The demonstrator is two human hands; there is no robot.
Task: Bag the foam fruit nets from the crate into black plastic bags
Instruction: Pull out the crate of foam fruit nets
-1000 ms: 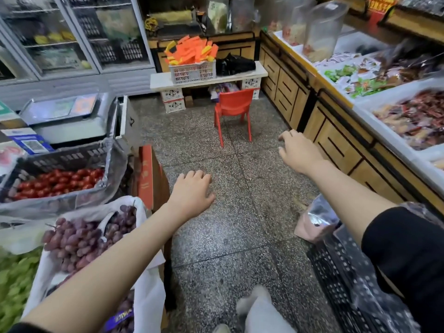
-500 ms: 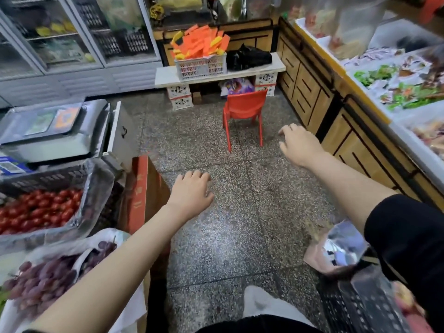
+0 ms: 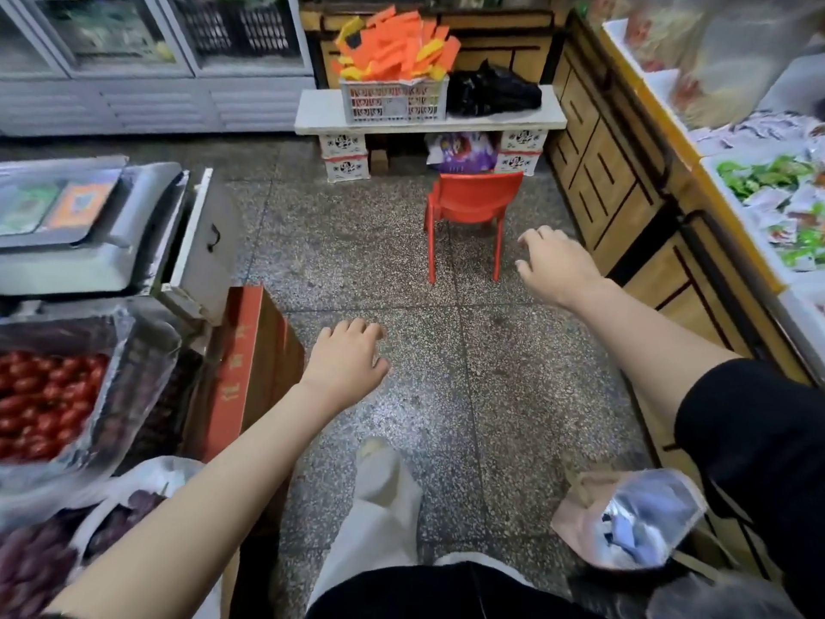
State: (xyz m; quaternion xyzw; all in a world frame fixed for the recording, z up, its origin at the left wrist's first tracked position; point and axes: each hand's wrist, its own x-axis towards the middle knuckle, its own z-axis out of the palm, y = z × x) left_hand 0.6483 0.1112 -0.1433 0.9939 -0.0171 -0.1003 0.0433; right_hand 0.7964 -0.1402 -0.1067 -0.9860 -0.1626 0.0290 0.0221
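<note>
Orange and yellow foam fruit nets [image 3: 395,46] are heaped in a white crate [image 3: 393,102] on a low white bench [image 3: 428,118] at the far end of the aisle. A pile of black plastic bags [image 3: 491,93] lies on the bench just right of the crate. My left hand [image 3: 346,361] hangs over the floor in the middle, palm down, fingers relaxed, holding nothing. My right hand [image 3: 556,261] is stretched forward on the right, fingers loosely bent, empty, near the red chair. Both hands are well short of the bench.
A small red plastic chair [image 3: 468,207] stands in front of the bench. Wooden counter cabinets [image 3: 625,189] line the right; a scale [image 3: 80,225], a tomato crate [image 3: 49,395] and grapes [image 3: 40,556] crowd the left. A red carton [image 3: 243,368] juts into the aisle. Speckled floor [image 3: 446,395] runs between.
I have walked forward along the aisle: the bench, crate and chair are nearer. Both hands stay held out and empty.
</note>
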